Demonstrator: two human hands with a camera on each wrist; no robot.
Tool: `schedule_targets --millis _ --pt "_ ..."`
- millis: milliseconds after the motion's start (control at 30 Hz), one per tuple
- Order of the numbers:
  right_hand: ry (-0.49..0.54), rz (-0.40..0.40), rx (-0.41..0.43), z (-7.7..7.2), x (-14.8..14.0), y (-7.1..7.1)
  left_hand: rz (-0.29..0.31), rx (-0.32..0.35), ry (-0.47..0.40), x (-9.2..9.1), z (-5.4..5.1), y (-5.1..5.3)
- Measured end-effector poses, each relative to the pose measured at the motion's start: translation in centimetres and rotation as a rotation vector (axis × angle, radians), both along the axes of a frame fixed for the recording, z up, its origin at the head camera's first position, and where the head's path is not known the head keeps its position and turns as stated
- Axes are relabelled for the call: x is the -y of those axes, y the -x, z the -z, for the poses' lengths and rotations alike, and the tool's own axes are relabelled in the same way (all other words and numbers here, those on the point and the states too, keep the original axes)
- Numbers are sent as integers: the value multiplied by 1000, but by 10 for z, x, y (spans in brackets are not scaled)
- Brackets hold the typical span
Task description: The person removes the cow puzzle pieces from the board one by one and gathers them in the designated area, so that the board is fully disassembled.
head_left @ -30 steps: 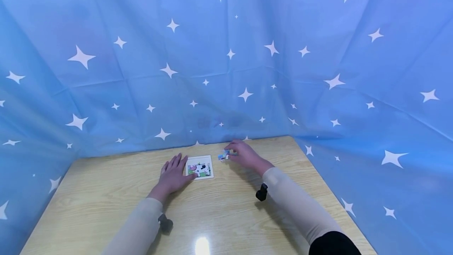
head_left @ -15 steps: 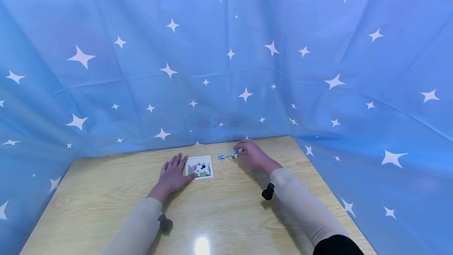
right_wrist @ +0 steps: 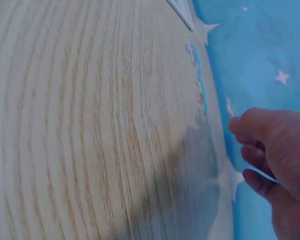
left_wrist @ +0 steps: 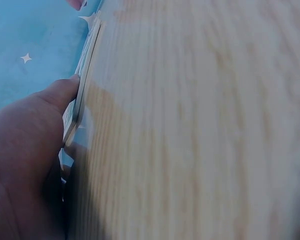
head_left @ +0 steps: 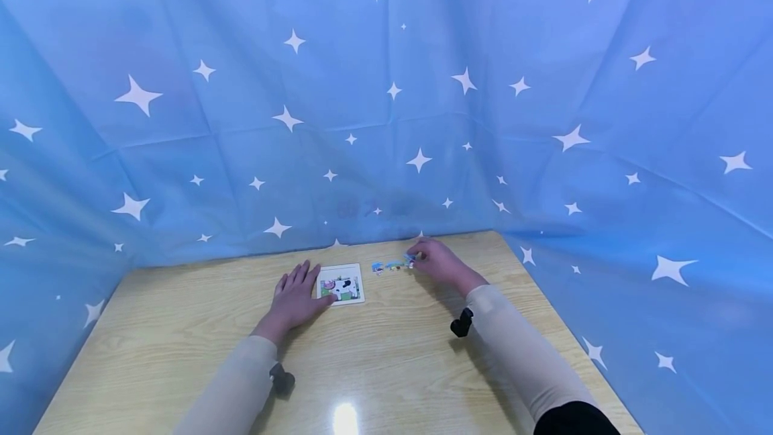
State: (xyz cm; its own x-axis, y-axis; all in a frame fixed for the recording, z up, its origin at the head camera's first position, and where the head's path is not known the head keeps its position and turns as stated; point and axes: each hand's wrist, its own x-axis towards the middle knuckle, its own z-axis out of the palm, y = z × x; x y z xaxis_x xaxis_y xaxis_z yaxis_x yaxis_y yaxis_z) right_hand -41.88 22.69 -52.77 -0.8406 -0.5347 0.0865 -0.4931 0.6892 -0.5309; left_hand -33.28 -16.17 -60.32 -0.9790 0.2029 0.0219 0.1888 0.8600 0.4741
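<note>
On pale wood-grain desk [head_left: 181, 327]: left hand [head_left: 296, 299] spread, thumb on squarish white cow-picture board [head_left: 344, 287]; right hand [head_left: 439, 262] pinches small multicoloured piece [right_wrist: 230, 107] beside row of flat blue-and-multicoloured pieces [head_left: 377, 267], right of board.

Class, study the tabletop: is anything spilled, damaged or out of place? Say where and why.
Nothing looks spilled or damaged. The small colourful pieces lie beside the cow board, not on it, but roughly in a row. The right hand pinches another piece; the left hand touches the board.
</note>
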Motion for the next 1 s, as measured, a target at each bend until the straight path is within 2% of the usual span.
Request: schedule_targets --millis 367,533,700,833,1000 --pt "-26 17 13 10 -9 13 -4 4 -2 0 1 0" --pt "-22 28 55 14 -9 14 -5 9 -1 -1 -2 -3" --pt "-25 18 59 16 -8 13 -4 15 -2 -2 -5 -5" --pt "-44 14 56 16 -5 12 -4 22 3 -1 -2 -4" --pt "-52 -13 29 16 -2 13 -7 0 -3 1 3 0"
